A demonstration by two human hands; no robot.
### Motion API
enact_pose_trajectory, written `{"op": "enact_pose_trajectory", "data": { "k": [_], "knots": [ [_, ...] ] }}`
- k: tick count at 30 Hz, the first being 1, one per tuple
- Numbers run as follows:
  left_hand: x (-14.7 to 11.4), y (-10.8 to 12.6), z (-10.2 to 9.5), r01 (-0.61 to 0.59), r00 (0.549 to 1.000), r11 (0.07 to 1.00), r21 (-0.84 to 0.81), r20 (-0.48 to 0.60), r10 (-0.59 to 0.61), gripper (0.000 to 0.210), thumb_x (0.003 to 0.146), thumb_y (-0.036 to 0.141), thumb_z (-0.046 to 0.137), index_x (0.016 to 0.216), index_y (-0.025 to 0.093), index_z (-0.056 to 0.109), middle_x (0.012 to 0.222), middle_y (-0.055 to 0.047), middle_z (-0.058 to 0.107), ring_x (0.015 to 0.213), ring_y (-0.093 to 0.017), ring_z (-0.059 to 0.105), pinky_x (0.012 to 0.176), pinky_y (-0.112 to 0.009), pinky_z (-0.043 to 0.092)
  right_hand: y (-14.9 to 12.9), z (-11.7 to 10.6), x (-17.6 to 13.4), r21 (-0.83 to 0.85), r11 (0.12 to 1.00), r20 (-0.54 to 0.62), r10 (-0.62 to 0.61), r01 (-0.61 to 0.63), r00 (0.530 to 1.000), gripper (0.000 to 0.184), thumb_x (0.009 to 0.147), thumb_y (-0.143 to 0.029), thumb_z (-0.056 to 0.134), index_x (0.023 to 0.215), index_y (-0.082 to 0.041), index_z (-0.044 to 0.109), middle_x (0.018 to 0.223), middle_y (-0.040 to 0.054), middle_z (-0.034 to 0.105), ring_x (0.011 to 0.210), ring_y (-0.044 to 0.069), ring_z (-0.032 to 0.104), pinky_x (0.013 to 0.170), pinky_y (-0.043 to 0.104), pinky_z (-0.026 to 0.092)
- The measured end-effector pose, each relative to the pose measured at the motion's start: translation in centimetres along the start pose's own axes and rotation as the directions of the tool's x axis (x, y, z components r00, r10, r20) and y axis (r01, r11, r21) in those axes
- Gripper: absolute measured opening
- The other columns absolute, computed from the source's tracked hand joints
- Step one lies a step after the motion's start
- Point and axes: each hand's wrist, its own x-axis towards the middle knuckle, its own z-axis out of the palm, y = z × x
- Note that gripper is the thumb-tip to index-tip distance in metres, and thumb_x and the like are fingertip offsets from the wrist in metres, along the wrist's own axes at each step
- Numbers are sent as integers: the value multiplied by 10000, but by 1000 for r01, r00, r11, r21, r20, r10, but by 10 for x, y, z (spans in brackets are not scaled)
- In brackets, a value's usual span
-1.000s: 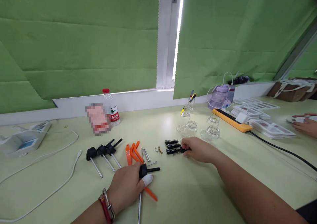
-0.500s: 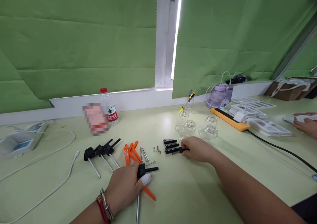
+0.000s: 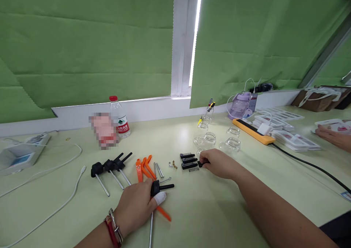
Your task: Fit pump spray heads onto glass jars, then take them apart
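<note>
My left hand (image 3: pixel 139 198) is closed around a black plastic head (image 3: pixel 155 188) that has a black spout sticking out to the right and a metal rod (image 3: pixel 151 229) running down. An orange lever (image 3: pixel 163 214) shows below that hand. White tape wraps my left thumb. My right hand (image 3: pixel 215 162) pinches a small black plastic piece (image 3: pixel 202 164), mostly hidden by the fingers. Just left of it lie several black plastic parts (image 3: pixel 189 165), with springs on or beside them; one loose spring (image 3: pixel 194 169) sits nearest me.
Black heads with rods (image 3: pixel 109 165), orange levers (image 3: pixel 139 169), metal pins (image 3: pixel 159 170) and tiny beads (image 3: pixel 174 164) lie mid-table. Behind my right hand stand glass jars (image 3: pixel 210 138). A power strip (image 3: pixel 253 131), a water bottle (image 3: pixel 122 121) and cables surround them. Another person's hand (image 3: pixel 331 136) is at right.
My right hand has shifted slightly with the small black piece, which now shows less beyond the fingertips, and the loose spring is more exposed. My left hand keeps its grip. The other person's hand has moved left.
</note>
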Motion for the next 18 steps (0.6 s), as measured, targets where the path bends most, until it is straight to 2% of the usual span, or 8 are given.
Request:
{"op": "enact_pose_trajectory", "data": {
  "k": [3,8,13,18],
  "knots": [
    [0,1,-1,5,1000,1000,11,6,-5,365,839,554,336,783,221,475,705,-31,628,648,-234,586,534,-296,320,-6,1,-3,95,991,24,-101,98,995,99,735,-214,570,811,-221,633,866,20,644,754,161,567,595,229,375],
    [0,2,-1,13,1000,1000,21,11,-13,367,841,550,328,776,220,474,693,-29,625,649,-240,592,536,-299,321,-14,14,-3,91,967,148,-249,238,957,136,703,-214,623,826,-234,679,869,11,669,808,178,589,652,242,401],
    [0,1,0,14,1000,1000,24,11,-14,365,837,552,334,775,218,469,706,-31,628,665,-240,598,543,-298,323,-16,20,2,37,951,74,-308,306,949,161,721,-141,577,794,-223,694,899,18,667,876,179,581,738,250,415],
    [1,0,1,5,1000,1000,17,-1,-5,359,836,552,341,766,223,463,696,-26,627,656,-243,593,541,-300,321,-16,22,6,-1,959,44,-284,284,958,171,744,-141,552,807,-220,690,935,25,646,873,182,572,750,264,412]
  ]
}}
